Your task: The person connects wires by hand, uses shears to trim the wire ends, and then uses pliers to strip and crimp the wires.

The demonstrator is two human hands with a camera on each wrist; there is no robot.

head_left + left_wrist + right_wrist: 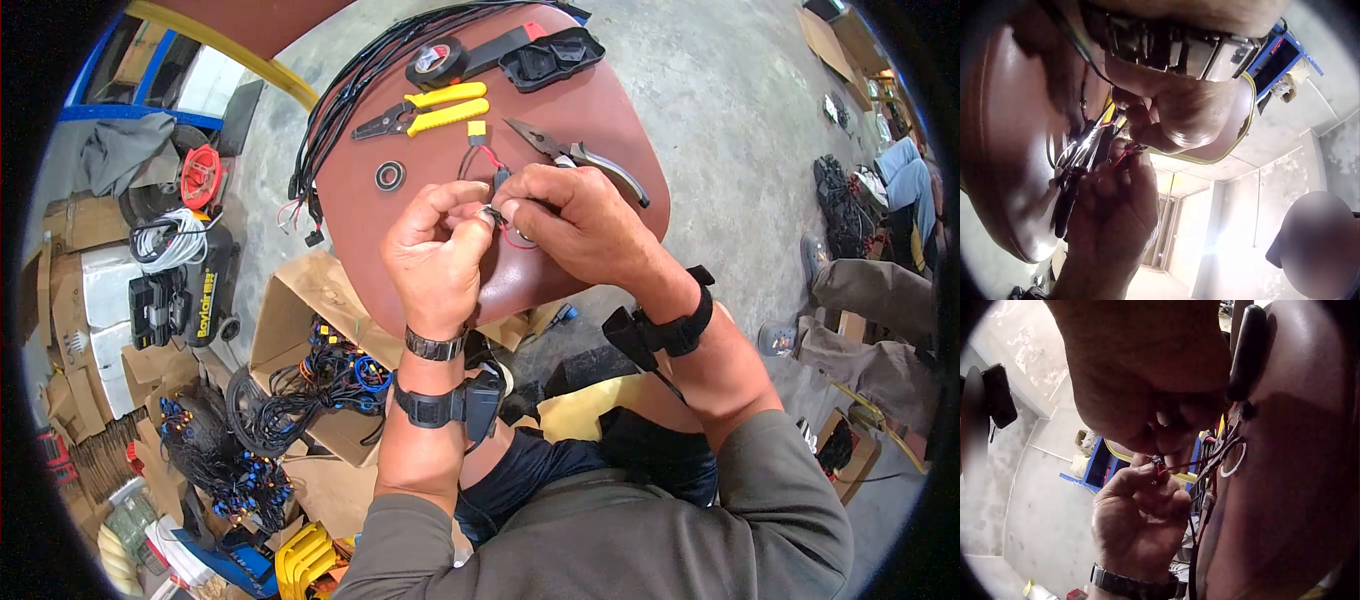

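Both hands meet over the near part of a reddish-brown padded top. My left hand pinches thin red and black wires between thumb and index finger. Close against it, my right hand pinches the same wires, its thumb and index fingertips almost touching the left ones. The exact wire ends are hidden by the fingers. Just beyond the hands, a yellow plug on red and black leads lies on the top. Pliers rest beyond my right hand, and yellow-handled wire strippers lie further off.
A tape roll, a black plastic tray and a small ring-shaped bearing lie on the top. Black cables drape over its left edge. Below left, a cardboard box holds tangled wires.
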